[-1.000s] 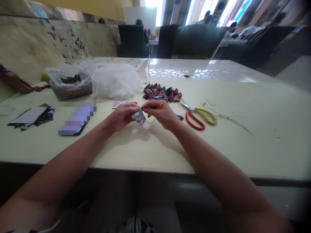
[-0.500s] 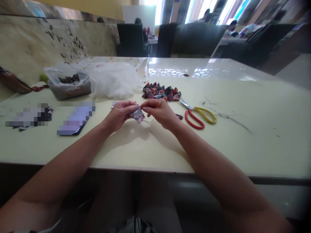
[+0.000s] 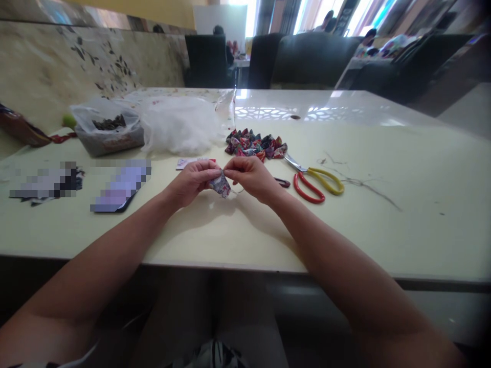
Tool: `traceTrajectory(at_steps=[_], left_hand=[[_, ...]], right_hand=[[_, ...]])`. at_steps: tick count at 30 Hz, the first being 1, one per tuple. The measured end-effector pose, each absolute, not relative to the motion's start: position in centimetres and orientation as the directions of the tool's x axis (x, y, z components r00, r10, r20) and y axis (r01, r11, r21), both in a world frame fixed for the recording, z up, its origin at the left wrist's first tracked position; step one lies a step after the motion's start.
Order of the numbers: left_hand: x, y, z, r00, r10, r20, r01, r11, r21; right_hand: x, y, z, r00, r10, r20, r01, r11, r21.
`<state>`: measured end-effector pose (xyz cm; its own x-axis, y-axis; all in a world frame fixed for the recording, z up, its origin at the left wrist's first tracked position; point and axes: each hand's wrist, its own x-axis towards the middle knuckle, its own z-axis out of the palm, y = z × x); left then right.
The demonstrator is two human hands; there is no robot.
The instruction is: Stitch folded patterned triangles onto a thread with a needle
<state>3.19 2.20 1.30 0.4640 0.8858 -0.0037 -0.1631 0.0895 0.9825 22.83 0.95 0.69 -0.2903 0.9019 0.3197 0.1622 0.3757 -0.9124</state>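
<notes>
My left hand (image 3: 194, 180) pinches a small piece of floral fabric (image 3: 220, 187), whose lower corner hangs below the fingers. Against its upper edge, my right hand (image 3: 251, 176) is closed in a pinch; what sits between those fingertips is too small to make out. A thin thread (image 3: 238, 192) curves from the fabric toward the right fingers. Behind the hands lies a cluster of pointed patterned fabric pieces (image 3: 255, 144). Scissors (image 3: 328, 180) with one red and one yellow handle rest right of my right hand, near a small dark tool (image 3: 283, 182) partly covered by it.
Left of my hands are a blurred phone-like object (image 3: 121, 186) and a stack of fabric scraps (image 3: 79, 179). Farther back stand a plastic bag with dark contents (image 3: 109, 140) and white stuffing (image 3: 180, 125). Loose threads (image 3: 364, 186) lie at right; a flat packet (image 3: 184, 163) is behind my left hand.
My right fingertips have come in against the fabric's upper edge, closing the small gap to my left fingers. The fabric has shifted slightly right and down.
</notes>
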Motion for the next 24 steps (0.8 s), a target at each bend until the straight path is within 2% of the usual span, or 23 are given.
traceTrajectory(at_steps=[6, 10, 13, 19, 24], left_hand=[[3.3, 2.3, 0.9, 0.446, 0.895, 0.005, -0.125, 0.057, 0.99], [3.3, 2.4, 0.8, 0.435, 0.898, 0.07, -0.061, -0.048, 0.997], [3.3, 2.4, 0.6, 0.452, 0.885, 0.116, -0.009, -0.126, 0.992], [3.4, 2.4, 0.5, 0.476, 0.874, 0.1, 0.03, -0.13, 0.991], [3.4, 2.3, 0.7, 0.486, 0.867, 0.111, 0.043, -0.151, 0.988]], right_hand=[[22.4, 0.7, 0.7, -0.254, 0.91, 0.329, 0.244, 0.389, -0.888], [22.2, 0.2, 1.1, -0.253, 0.904, 0.346, 0.266, 0.408, -0.873], [22.1, -0.2, 1.5, -0.259, 0.885, 0.386, 0.357, 0.459, -0.813], [22.3, -0.4, 2.0, -0.309, 0.866, 0.393, 0.48, 0.499, -0.722], [22.3, -0.6, 2.1, -0.32, 0.862, 0.393, 0.491, 0.505, -0.709]])
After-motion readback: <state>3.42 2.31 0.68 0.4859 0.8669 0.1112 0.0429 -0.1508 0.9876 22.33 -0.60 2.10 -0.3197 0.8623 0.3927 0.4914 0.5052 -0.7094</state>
